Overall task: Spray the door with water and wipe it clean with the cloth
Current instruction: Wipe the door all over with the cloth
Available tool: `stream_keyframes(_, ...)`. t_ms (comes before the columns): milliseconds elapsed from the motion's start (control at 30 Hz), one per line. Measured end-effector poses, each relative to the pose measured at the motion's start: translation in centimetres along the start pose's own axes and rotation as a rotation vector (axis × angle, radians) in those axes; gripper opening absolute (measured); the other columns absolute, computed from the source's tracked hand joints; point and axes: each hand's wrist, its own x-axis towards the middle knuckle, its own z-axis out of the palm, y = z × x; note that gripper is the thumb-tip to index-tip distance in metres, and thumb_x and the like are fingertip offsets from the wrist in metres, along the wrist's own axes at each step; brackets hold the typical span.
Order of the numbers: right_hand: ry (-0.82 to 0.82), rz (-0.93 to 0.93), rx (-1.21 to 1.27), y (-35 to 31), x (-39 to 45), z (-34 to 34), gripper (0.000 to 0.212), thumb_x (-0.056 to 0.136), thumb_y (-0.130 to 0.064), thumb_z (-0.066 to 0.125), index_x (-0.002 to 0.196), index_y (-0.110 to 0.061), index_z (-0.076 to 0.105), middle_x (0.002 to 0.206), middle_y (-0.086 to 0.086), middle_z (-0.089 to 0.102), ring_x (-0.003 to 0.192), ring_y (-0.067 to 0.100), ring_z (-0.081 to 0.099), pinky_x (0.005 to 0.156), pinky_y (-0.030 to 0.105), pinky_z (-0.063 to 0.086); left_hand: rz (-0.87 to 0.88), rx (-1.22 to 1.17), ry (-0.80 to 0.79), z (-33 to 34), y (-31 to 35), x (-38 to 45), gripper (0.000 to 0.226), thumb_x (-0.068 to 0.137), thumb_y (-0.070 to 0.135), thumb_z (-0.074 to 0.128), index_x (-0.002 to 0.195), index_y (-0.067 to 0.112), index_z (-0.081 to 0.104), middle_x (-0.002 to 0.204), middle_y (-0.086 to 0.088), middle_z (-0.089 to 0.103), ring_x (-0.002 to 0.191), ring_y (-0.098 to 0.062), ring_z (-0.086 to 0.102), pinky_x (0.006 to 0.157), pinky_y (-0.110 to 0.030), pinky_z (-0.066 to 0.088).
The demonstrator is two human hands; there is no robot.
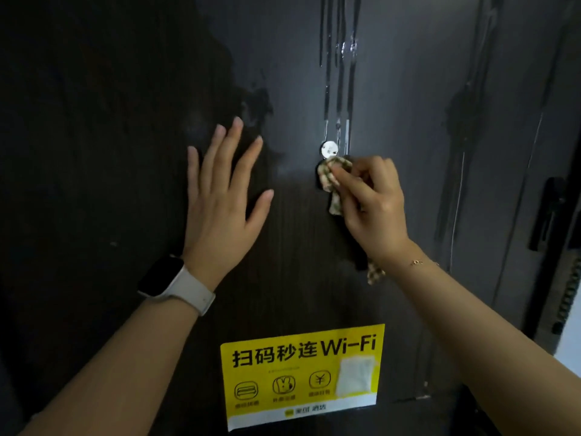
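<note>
Pinching cloth (330, 176) on door (393, 121): right hand (372, 202) | left hand (220, 196) flat, fingers spread

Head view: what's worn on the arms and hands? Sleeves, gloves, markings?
Both forearms are bare: no sleeves or gloves show. The left hand has a smartwatch at its wrist, with a dark rectangular face and a pale strap. The right hand has a thin gold-coloured chain bracelet at its wrist. No rings or markings visible.
</note>
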Motion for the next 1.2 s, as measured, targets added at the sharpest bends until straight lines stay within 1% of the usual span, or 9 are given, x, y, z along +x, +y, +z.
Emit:
stream_keyframes(133,0.032,-0.012,0.011,2.0,1.2,-0.7,0.028,0.084,0.010,0.064,0.109,0.001,0.072,0.090,0.021,0.058,0.081,0.028,0.046,0.077,0.023,0.029,-0.081,0.127,-0.044,0.7,0.0,0.7,0.077,0.098,0.056,0.038,0.157,0.015,0.009,0.165,-0.013,-0.001,0.152,-0.027,-0.004,0.122,-0.053,-0.001)
stream_keyframes(367,0.149,0.016,0.088,1.1,5.6,0.8,0.024,0.089,0.005,0.060,0.108,-0.001,0.072,0.088,0.019,0.056,0.085,0.021,0.041,0.075,0.018,0.028,-0.061,0.129,-0.061,0.5,-0.2,0.4,0.081,0.098,0.058,0.039,0.158,0.015,0.005,0.165,-0.011,-0.005,0.152,-0.025,-0.008,0.122,-0.050,-0.005)
stream_keyframes(467,0.123,0.027,0.091,0.7,4.0,0.7,0.025,0.089,0.005,0.061,0.111,-0.001,0.071,0.089,0.019,0.055,0.085,0.022,0.041,0.076,0.016,0.028,-0.066,0.119,-0.065,0.4,-0.1,0.5,0.081,0.098,0.058,0.039,0.158,0.015,0.006,0.166,-0.011,-0.005,0.152,-0.025,-0.008,0.122,-0.051,-0.005)
stream_keyframes(600,0.054,-0.008,0.078,0.9,1.3,-0.2,0.028,0.085,0.009,0.063,0.111,0.001,0.071,0.089,0.020,0.055,0.085,0.024,0.042,0.073,0.026,0.033,-0.068,0.119,-0.067,0.5,-0.3,0.6,0.081,0.098,0.058,0.039,0.158,0.016,0.006,0.166,-0.010,-0.005,0.152,-0.024,-0.008,0.122,-0.050,-0.006)
stream_keyframes(700,0.081,-0.016,0.069,1.2,3.2,0.0,0.026,0.085,0.008,0.063,0.108,0.000,0.072,0.088,0.020,0.056,0.083,0.025,0.044,0.069,0.031,0.037,-0.062,0.117,-0.066,0.5,-0.2,0.6,0.080,0.098,0.058,0.038,0.158,0.016,0.006,0.166,-0.010,-0.005,0.152,-0.024,-0.008,0.122,-0.050,-0.006)
stream_keyframes(833,0.109,0.055,0.089,0.3,5.2,0.9,0.023,0.090,0.002,0.060,0.108,-0.002,0.073,0.089,0.017,0.056,0.084,0.023,0.045,0.072,0.026,0.036,-0.061,0.107,-0.069,0.5,-0.3,0.5,0.080,0.097,0.059,0.038,0.158,0.017,0.006,0.166,-0.009,-0.006,0.152,-0.023,-0.009,0.122,-0.049,-0.006)
stream_keyframes(933,0.091,0.079,0.111,-0.4,5.4,0.8,0.021,0.090,0.000,0.062,0.108,-0.004,0.073,0.089,0.015,0.055,0.083,0.026,0.047,0.071,0.028,0.038,-0.062,0.122,-0.060,0.6,-0.3,0.5,0.079,0.098,0.058,0.037,0.158,0.017,0.006,0.166,-0.009,-0.005,0.152,-0.024,-0.008,0.122,-0.049,-0.005)
stream_keyframes(1067,0.023,0.049,0.031,-2.0,5.4,0.7,0.026,0.086,0.006,0.061,0.107,-0.003,0.073,0.092,0.015,0.056,0.085,0.026,0.047,0.074,0.021,0.030,-0.061,0.119,-0.046,0.7,-0.2,0.5,0.078,0.098,0.058,0.037,0.158,0.017,0.008,0.165,-0.011,-0.002,0.153,-0.025,-0.005,0.122,-0.051,-0.002)
stream_keyframes(1200,-0.030,0.026,-0.078,-2.9,5.2,0.5,0.025,0.085,0.009,0.060,0.105,0.000,0.072,0.091,0.014,0.055,0.084,0.028,0.047,0.068,0.027,0.035,-0.050,0.135,-0.030,0.7,-0.3,0.6,0.078,0.098,0.057,0.038,0.158,0.016,0.010,0.166,-0.011,-0.001,0.153,-0.026,-0.003,0.122,-0.051,-0.001)
